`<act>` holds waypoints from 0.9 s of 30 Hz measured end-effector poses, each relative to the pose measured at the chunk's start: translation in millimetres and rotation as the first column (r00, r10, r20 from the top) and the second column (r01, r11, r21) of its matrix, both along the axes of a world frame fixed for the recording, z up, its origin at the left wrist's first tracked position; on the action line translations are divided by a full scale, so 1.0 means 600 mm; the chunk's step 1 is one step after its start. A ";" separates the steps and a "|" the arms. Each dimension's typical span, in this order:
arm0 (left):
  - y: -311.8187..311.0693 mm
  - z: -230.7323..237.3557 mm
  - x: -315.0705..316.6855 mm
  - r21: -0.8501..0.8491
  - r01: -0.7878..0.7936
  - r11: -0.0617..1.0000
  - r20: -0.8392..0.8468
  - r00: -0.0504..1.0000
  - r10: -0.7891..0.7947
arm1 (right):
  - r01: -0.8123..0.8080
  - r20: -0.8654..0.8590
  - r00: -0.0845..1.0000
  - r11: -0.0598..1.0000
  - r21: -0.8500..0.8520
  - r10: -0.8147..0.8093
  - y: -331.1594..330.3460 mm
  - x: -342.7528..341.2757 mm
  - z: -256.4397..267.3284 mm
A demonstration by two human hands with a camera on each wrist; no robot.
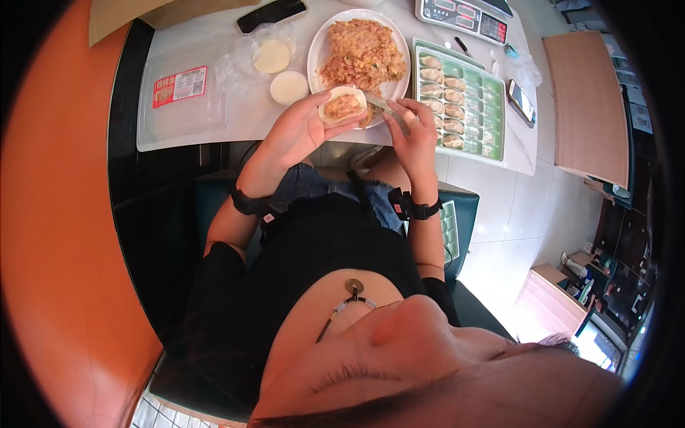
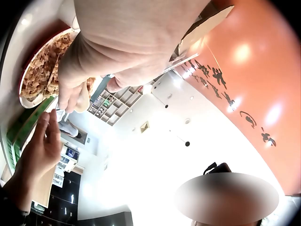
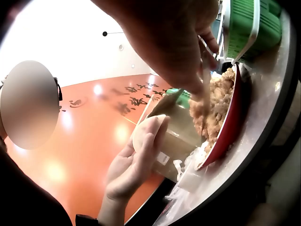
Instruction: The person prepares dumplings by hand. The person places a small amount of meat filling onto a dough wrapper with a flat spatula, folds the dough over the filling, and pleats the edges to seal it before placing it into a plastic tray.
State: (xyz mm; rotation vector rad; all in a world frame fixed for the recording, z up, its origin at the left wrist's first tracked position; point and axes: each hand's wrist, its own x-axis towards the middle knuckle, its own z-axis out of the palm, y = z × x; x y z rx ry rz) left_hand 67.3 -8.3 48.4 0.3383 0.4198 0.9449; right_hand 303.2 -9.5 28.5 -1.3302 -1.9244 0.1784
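In the head view my left hand holds a round dumpling wrapper with a patch of meat filling on it. My right hand pinches a thin, flat stick whose far end is down by the filling in the right wrist view. Both hands are at the near edge of a plate heaped with minced filling. Pale wrappers lie left of the plate. On the right, a green tray holds rows of folded dumplings.
More wrappers sit in a clear plastic bag. A lidded plastic box with a red label stands at the left. Farther back are a dark phone and a scale. Another phone lies right of the tray.
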 end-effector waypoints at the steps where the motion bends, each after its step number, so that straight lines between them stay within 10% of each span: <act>1: -0.002 0.000 0.000 -0.005 -0.001 1.000 0.001 1.000 0.001 | 0.003 -0.073 0.997 1.000 0.013 -0.002 -0.004 -0.005 0.004; 10: -0.012 -0.001 0.008 0.009 0.052 0.999 0.004 0.999 -0.052 | -0.224 -0.174 0.957 0.972 0.072 0.234 0.001 -0.041 0.033; 18: -0.036 0.010 0.030 0.460 0.126 0.879 -0.580 0.793 0.190 | -0.231 -0.279 0.937 0.972 -0.046 0.209 0.001 -0.053 0.039; 27: -0.031 0.013 0.037 0.575 0.161 0.802 -0.635 0.706 0.314 | -0.232 -0.301 0.929 0.972 -0.023 0.215 0.000 -0.053 0.044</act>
